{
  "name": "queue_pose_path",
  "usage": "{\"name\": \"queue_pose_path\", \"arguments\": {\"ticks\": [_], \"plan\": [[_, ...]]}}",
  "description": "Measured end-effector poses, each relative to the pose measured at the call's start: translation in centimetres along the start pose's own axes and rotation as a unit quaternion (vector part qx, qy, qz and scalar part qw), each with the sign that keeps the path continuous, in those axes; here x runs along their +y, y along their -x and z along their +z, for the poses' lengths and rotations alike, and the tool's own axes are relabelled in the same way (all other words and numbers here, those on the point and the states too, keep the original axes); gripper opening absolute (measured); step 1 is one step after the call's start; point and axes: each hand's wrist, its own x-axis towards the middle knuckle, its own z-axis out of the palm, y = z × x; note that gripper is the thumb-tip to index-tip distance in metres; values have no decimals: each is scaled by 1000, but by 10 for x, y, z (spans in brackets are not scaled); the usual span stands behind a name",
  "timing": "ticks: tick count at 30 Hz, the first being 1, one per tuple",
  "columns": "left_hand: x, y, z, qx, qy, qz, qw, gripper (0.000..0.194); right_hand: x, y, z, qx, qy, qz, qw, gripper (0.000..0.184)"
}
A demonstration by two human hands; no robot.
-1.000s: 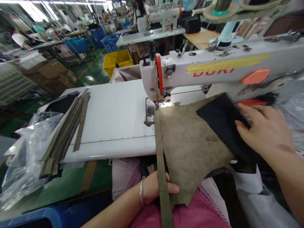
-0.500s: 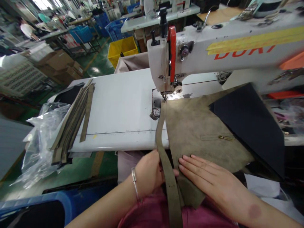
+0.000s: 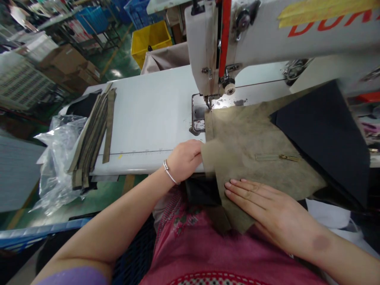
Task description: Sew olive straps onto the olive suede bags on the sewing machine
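Note:
My left hand [image 3: 184,160], a silver bracelet at its wrist, is at the table's front edge. Its fingers are closed on an olive fabric strip [image 3: 209,156], which is blurred where it folds over the panel. The strip's far end lies along the left edge of the olive fabric panel [image 3: 246,130], under the sewing machine's [image 3: 209,99] presser foot. My right hand [image 3: 264,202] lies flat, fingers stretched out, on the panel's near part. A short zipper [image 3: 286,157] is set into the panel. A dark fabric piece [image 3: 323,138] covers its right side.
Several olive strips [image 3: 93,138] lie at the left end of the white table [image 3: 148,114], beside clear plastic [image 3: 61,158]. Behind stand a yellow bin [image 3: 151,41] and cardboard boxes [image 3: 67,61]. A blue basket [image 3: 26,233] sits low at the left.
My left hand has moved up and away from my body, bringing the strip's hanging length up over the panel. My right hand stays flat on the fabric. The view has tilted down.

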Motion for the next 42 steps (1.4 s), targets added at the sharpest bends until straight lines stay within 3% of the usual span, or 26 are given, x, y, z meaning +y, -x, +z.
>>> {"name": "queue_pose_path", "arguments": {"ticks": [4,17,20,24,26,32,42], "plan": [[-1,-9,-4,12,28,-63,998,44,0,0,-1,-18,-4,4,1000,54],[1,-14,-1,-7,45,-97,994,44,2,-1,-1,-11,-1,1,1000,54],[5,-12,-2,-25,15,-62,998,44,1,-3,-1,-8,9,4,1000,54],[16,5,4,-63,-83,59,993,27,0,-7,-4,15,36,0,999,54],[20,16,10,-72,-143,85,983,34,0,-10,-6,25,59,-13,998,53],[20,27,20,-73,-195,98,973,38,5,-12,-10,0,103,-50,993,54],[4,0,10,-68,-182,97,976,35,22,-32,-16,3,99,-49,994,52]]}}
